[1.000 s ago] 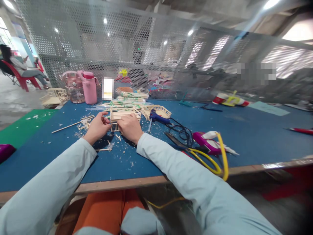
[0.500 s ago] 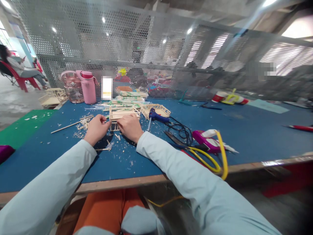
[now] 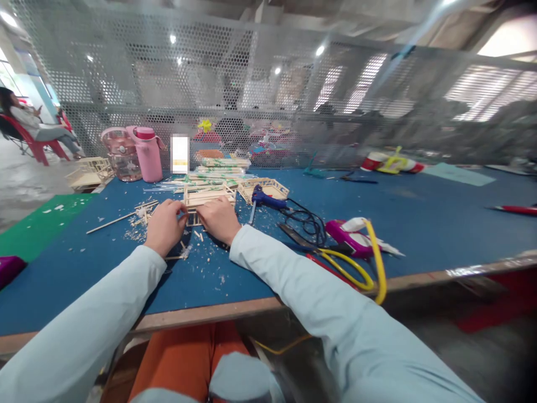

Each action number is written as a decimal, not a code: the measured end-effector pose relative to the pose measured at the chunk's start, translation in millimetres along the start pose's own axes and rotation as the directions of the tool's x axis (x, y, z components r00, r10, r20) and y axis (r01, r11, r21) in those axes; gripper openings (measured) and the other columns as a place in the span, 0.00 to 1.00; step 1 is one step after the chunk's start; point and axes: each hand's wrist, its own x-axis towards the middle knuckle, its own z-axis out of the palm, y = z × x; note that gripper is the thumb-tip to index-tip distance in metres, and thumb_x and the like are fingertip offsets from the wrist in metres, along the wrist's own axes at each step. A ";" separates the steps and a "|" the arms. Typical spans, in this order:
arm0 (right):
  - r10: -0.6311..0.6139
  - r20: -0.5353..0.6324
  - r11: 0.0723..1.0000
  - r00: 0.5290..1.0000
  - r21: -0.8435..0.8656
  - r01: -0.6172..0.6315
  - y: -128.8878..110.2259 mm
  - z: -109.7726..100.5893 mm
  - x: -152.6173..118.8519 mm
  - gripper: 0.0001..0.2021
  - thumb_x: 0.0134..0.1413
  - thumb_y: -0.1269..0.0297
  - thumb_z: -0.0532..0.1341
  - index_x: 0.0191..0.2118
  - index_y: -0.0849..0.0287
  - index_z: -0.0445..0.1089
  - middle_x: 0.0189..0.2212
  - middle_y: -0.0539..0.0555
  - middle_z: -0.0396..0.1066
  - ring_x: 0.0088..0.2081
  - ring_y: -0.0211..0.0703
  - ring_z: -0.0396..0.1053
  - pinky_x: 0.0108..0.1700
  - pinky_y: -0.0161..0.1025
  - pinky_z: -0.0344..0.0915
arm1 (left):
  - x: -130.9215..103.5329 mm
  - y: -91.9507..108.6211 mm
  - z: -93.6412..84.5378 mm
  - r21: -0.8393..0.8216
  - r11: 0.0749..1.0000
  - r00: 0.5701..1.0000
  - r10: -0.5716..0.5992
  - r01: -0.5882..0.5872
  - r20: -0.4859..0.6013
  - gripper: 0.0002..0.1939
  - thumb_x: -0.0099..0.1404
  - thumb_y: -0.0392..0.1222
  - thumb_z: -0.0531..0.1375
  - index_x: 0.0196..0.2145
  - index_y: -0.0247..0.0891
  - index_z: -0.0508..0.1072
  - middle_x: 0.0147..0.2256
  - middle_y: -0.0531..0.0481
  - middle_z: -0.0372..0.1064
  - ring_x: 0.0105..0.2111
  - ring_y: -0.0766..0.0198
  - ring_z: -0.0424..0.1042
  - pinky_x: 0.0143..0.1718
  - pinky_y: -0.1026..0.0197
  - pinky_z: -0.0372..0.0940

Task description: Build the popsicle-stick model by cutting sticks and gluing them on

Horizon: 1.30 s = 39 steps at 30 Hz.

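A small pale model built of thin wooden sticks [image 3: 210,195] rests on the blue table in front of me. My left hand [image 3: 166,226] is at its left front corner, fingers curled and pinched against its edge. Across the front of the model lies my right hand [image 3: 220,219], with thumb and fingers closed on its front bars and covering part of them. The fingertips of both hands are partly hidden. Just right of the model lies a blue hot glue gun [image 3: 268,197], in front of a second wooden stick frame [image 3: 274,186].
Bundled sticks [image 3: 218,173] lie behind the model, near a pink bottle [image 3: 149,158]. Scraps and a loose stick [image 3: 111,223] are at left. Yellow-handled scissors [image 3: 348,268], a purple-and-white tool [image 3: 346,238] and a black cord [image 3: 308,221] lie at right. A perforated metal screen [image 3: 235,73] stands behind.
My left hand's fingers have curled in more tightly at the model's left corner. The right hand stays on the model's front. The whole view has shifted slightly.
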 end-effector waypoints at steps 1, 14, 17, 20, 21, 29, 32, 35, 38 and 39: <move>0.003 -0.001 1.000 1.000 0.002 -0.003 0.0 0.2 0.0 0.12 0.60 0.68 0.50 0.36 0.63 0.71 0.35 0.58 0.74 0.38 0.46 0.67 0.39 0.43 0.46 | -1.3 1.7 -2.1 0.090 0.993 0.997 0.075 -0.074 -0.004 0.08 0.60 0.39 0.54 0.32 0.37 0.73 0.32 0.45 0.68 0.34 0.57 0.66 0.34 0.58 0.56; 0.019 -0.013 0.999 1.000 0.035 -0.018 -2.0 0.2 1.0 0.12 0.60 0.68 0.50 0.35 0.64 0.71 0.35 0.59 0.75 0.38 0.47 0.68 0.41 0.43 0.50 | -5.0 17.1 -8.2 0.386 0.888 0.967 0.249 -0.251 0.057 0.15 0.65 0.36 0.48 0.31 0.36 0.74 0.32 0.38 0.71 0.37 0.50 0.64 0.35 0.51 0.50; 0.037 -0.066 0.995 0.997 0.096 -0.030 2.0 -1.1 0.3 0.10 0.57 0.67 0.53 0.36 0.62 0.72 0.35 0.58 0.75 0.38 0.46 0.68 0.41 0.41 0.52 | -4.7 16.7 -7.2 0.411 0.875 0.966 0.252 -0.255 0.063 0.15 0.65 0.36 0.48 0.31 0.35 0.74 0.32 0.38 0.71 0.37 0.50 0.64 0.35 0.51 0.49; 0.199 -0.182 0.960 0.963 0.235 -0.154 14.0 -0.1 -1.8 0.11 0.55 0.65 0.54 0.40 0.61 0.72 0.33 0.55 0.75 0.36 0.43 0.69 0.39 0.38 0.55 | -4.3 16.3 -6.1 0.440 0.862 0.966 0.249 -0.253 0.067 0.15 0.65 0.37 0.48 0.30 0.35 0.73 0.31 0.39 0.71 0.36 0.50 0.64 0.36 0.51 0.49; 0.277 -0.212 0.935 0.937 0.284 -0.212 19.0 0.9 -2.8 0.12 0.55 0.65 0.54 0.41 0.60 0.72 0.32 0.54 0.75 0.34 0.42 0.69 0.39 0.36 0.56 | -4.0 16.1 -5.7 0.445 0.859 0.966 0.249 -0.252 0.067 0.15 0.65 0.36 0.48 0.30 0.35 0.73 0.31 0.39 0.71 0.36 0.50 0.64 0.36 0.51 0.49; 0.458 -0.262 0.846 0.849 0.421 -0.327 31.3 6.0 -7.8 0.12 0.53 0.65 0.54 0.40 0.58 0.72 0.25 0.50 0.73 0.28 0.39 0.67 0.35 0.34 0.58 | -3.1 16.3 -5.8 0.462 0.852 0.968 0.236 -0.247 0.083 0.14 0.65 0.34 0.48 0.31 0.35 0.73 0.31 0.39 0.71 0.37 0.49 0.65 0.35 0.51 0.49; 0.456 -0.261 0.847 0.851 0.421 -0.324 28.6 4.8 -8.0 0.12 0.53 0.65 0.54 0.40 0.58 0.72 0.25 0.50 0.73 0.27 0.39 0.67 0.35 0.34 0.58 | -3.3 17.3 -7.4 0.457 0.855 0.969 0.232 -0.245 0.087 0.14 0.64 0.35 0.48 0.31 0.35 0.73 0.32 0.39 0.71 0.37 0.49 0.65 0.35 0.52 0.49; 0.450 -0.245 0.850 0.859 0.411 -0.329 28.4 4.6 -8.4 0.12 0.53 0.65 0.54 0.40 0.58 0.72 0.24 0.50 0.73 0.27 0.40 0.67 0.34 0.34 0.58 | -3.0 17.2 -7.4 0.438 0.866 0.970 0.227 -0.241 0.084 0.13 0.64 0.35 0.49 0.31 0.36 0.73 0.32 0.39 0.71 0.37 0.50 0.65 0.34 0.52 0.49; 0.427 -0.232 0.866 0.874 0.384 -0.321 28.3 5.6 -8.6 0.12 0.54 0.66 0.53 0.39 0.58 0.72 0.26 0.51 0.74 0.29 0.40 0.68 0.36 0.35 0.59 | -2.6 16.7 -6.3 0.415 0.880 0.973 0.219 -0.231 0.076 0.14 0.64 0.34 0.48 0.30 0.36 0.74 0.32 0.38 0.72 0.37 0.50 0.65 0.34 0.52 0.49; 0.411 -0.234 0.874 0.881 0.375 -0.309 28.0 6.0 -8.6 0.12 0.54 0.66 0.53 0.38 0.59 0.72 0.27 0.51 0.74 0.30 0.40 0.68 0.37 0.35 0.59 | -2.5 16.6 -6.0 0.413 0.882 0.974 0.216 -0.227 0.074 0.14 0.64 0.34 0.48 0.30 0.35 0.74 0.32 0.38 0.72 0.37 0.50 0.65 0.34 0.52 0.49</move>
